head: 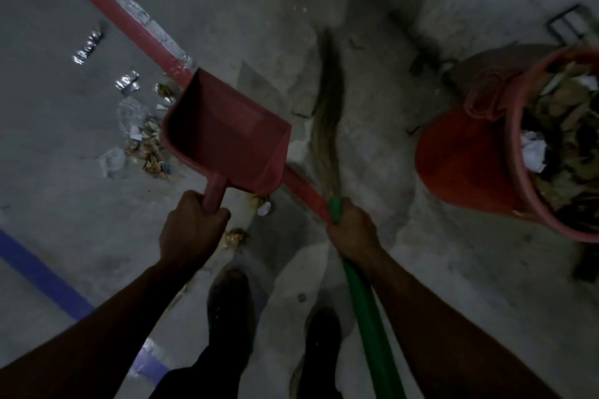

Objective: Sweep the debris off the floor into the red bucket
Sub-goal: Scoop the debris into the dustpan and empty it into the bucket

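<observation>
My left hand [191, 230] grips the handle of a red dustpan [227, 136], held above the floor with its pan empty. My right hand [353, 230] grips the green handle of a broom [327, 116], whose straw bristles point away from me. A red bucket [470, 152] stands at the right, filled with dry leaves and crumpled paper. A pile of debris [146, 146], leaves, paper and plastic, lies on the concrete floor left of the dustpan. A few scraps [259, 207] lie just below the dustpan near my hands.
A red painted line [129, 23] runs diagonally across the floor under the dustpan. Shiny foil wrappers [87, 47] lie at the far left. A blue line [42, 275] crosses the lower left. My two dark shoes [230, 298] stand at the bottom. A dark frame [570, 23] lies behind the bucket.
</observation>
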A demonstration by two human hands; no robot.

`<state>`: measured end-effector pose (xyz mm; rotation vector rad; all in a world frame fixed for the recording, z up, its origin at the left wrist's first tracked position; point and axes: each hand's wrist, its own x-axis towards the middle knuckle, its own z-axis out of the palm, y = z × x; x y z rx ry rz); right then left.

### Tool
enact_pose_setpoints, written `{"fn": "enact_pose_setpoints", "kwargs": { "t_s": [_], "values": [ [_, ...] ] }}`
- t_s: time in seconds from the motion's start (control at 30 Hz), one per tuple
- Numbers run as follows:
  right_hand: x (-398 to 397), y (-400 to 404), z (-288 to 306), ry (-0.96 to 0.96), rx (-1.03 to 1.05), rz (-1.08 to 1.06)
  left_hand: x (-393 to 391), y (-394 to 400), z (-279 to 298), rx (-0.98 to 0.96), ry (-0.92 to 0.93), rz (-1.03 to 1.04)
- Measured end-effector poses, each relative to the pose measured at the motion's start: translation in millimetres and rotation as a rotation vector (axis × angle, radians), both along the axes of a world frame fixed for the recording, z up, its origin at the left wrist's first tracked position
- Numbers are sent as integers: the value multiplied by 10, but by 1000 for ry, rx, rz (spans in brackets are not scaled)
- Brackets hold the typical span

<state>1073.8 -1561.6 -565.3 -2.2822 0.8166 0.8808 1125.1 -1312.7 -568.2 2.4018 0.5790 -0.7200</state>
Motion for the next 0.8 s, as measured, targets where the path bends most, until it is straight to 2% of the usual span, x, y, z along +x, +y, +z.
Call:
{"fn": "enact_pose_setpoints", "kwargs": {
  "t_s": [0.07, 0.23, 0.4, 0.5, 0.6, 0.8],
  "values": [
    [-74, 39, 141, -74, 3, 8, -17, -8, 80, 9, 2, 16],
    [205, -257, 366, -217, -52, -144, -20, 41, 156, 27, 7, 36],
    [891, -454, 87, -106, -33, -181, 0, 194, 62, 60, 45, 47],
    [926, -171, -14, 49, -14, -24, -21, 338, 22, 121, 74, 24],
    [634, 257, -33, 97, -5, 160, -93, 493, 41, 196, 135, -14],
    [50, 760, 194, -29, 19, 390, -352, 794, 216, 224, 220, 12]
  ]
}}
